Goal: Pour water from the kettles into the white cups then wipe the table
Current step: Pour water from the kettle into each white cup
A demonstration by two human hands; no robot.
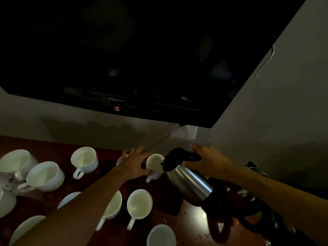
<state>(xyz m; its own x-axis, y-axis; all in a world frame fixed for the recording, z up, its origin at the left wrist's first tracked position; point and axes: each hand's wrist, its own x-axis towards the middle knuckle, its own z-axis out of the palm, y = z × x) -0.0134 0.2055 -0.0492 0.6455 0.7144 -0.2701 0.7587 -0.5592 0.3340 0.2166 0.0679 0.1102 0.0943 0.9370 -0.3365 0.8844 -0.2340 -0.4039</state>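
The right hand (208,160) was clamped round the black handle at the top of the steel kettle (188,183), fingers curled tight. The left hand (134,163) steadied a white cup (154,165) from its left side, with the thumb hooked round the near wall and the fingers spread toward the far one.

The cup sat between the two hands, and the kettle lay tipped well over. Its long axis ran from the base, low on the right, up and left to the spout, which hung just over the cup's rim. It was too dim to see whether water was running.

I'd judge that the pour depended on that spout staying over the rim. Other cups crowded in: a filled one (139,204) sat just below the kettle, and another (84,159) stood further left. Droplets (184,213) already speckled the table (58,148) — work for the wipe later.
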